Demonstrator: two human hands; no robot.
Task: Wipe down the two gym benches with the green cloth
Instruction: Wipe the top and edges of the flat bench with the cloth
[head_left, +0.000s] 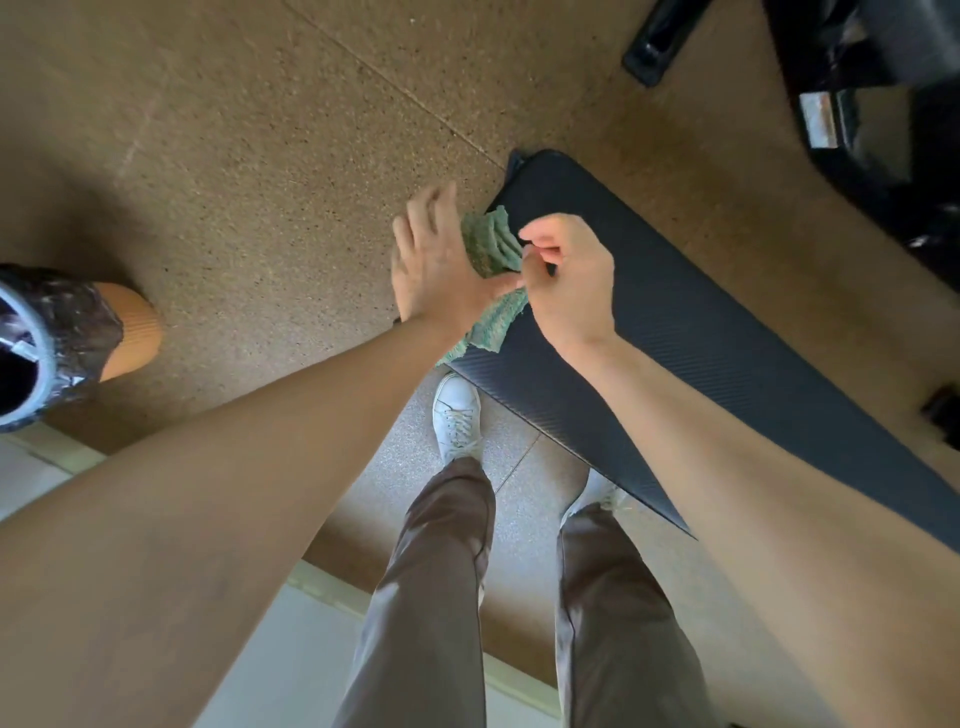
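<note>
I hold the green cloth (493, 249) between both hands over the near end of the bench (675, 332). My left hand (436, 260) lies flat and open beneath it, a backing to fold against; my right hand (566, 280) pinches its edge (refolding for a cleaner face, I judge).

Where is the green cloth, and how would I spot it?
Find the long black bench slanting across the brown floor. At its far end both hands meet, the left hand flat and open, the right hand pinching. The cloth sits bunched between them, the only green, fuzzy thing in sight.
</note>
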